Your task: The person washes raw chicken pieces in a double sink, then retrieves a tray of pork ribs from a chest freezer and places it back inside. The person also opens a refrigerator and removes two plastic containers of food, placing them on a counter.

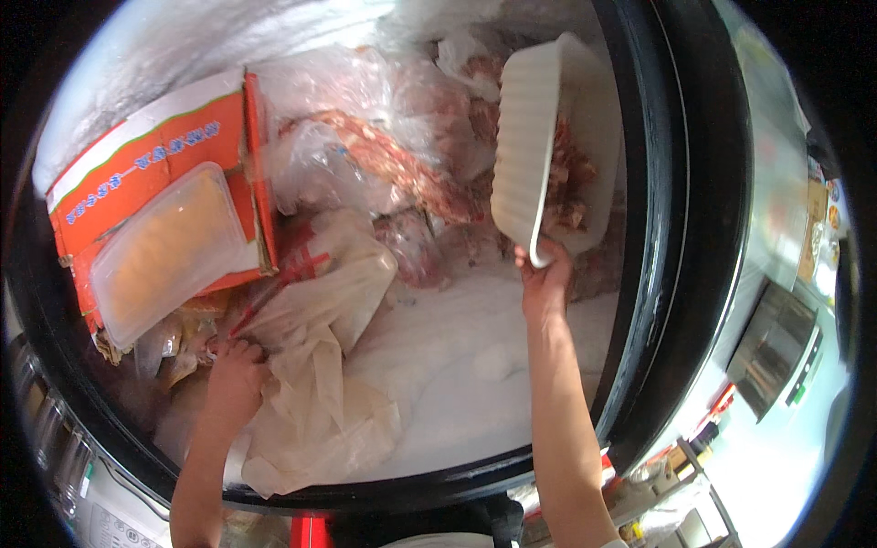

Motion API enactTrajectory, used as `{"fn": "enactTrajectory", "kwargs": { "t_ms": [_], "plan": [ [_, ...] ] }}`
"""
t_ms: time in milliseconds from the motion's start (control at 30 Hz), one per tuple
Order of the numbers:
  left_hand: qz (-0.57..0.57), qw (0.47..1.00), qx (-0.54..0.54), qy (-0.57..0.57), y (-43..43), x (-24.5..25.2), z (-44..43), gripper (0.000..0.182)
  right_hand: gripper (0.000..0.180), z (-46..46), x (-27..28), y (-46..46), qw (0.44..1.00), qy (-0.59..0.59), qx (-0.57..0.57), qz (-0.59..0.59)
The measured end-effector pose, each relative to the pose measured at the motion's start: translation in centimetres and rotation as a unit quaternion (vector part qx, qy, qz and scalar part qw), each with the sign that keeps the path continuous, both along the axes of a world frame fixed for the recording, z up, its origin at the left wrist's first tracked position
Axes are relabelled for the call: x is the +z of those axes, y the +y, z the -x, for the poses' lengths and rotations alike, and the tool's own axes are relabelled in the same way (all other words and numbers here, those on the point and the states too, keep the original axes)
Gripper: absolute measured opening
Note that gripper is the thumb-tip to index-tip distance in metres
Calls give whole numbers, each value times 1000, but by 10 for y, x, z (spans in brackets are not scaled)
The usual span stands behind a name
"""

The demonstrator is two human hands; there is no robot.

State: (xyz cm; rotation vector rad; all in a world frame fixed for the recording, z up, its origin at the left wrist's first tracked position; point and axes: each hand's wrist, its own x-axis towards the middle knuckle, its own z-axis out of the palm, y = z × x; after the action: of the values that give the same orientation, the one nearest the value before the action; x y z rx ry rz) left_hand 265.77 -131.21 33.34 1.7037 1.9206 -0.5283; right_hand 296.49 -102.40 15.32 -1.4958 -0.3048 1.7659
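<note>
Inside a frosted chest freezer, my right hand (547,277) grips the near end of a white plastic basket (524,144), which is tilted on its side with pieces of raw meat (571,178) in it. At the lower left, my left hand (238,377) has its fingers curled at the edge of a cream-coloured plastic bag (329,294) with red markings. Whether those fingers pinch the bag or something beneath is hard to tell. Above that hand, a lidded clear plastic container (168,253) with yellowish contents lies on an orange and white cardboard box (157,147) bearing writing.
Clear bags of frozen meat (329,89) and a long piece of meat (397,164) fill the freezer's far part. Thick frost (466,383) covers its near part. The black freezer rim (658,226) curves round at right and below. Shelving (692,479) stands outside, lower right.
</note>
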Motion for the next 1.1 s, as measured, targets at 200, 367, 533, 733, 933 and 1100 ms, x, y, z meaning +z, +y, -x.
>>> {"fn": "enactTrajectory", "kwargs": {
  "t_ms": [200, 367, 533, 733, 933, 1100],
  "plan": [
    [10, 1000, -1, -11, -3, 1, 4, 7, 33, 41, -8, -2, 992, -25, 101, 76],
    [-12, 1000, 4, -10, -7, -5, 4, 8, 27, 118, -30, -18, 988, -41, 116, 88],
    [-18, 999, 23, -20, -6, -5, 4, 10, 29, 205, -43, -30, 990, 7, 98, 103],
    [-31, 998, 30, -35, -7, -5, 8, 9, 38, 235, -58, -2, 986, 26, 122, 114],
    [-71, 995, 51, -53, -8, -5, 8, 8, 41, 216, -68, 33, 971, -3, 225, 84],
    [-77, 987, 89, -107, -12, 7, 4, 15, 54, 210, -66, 38, 963, -25, 255, 80]
  ]
}}
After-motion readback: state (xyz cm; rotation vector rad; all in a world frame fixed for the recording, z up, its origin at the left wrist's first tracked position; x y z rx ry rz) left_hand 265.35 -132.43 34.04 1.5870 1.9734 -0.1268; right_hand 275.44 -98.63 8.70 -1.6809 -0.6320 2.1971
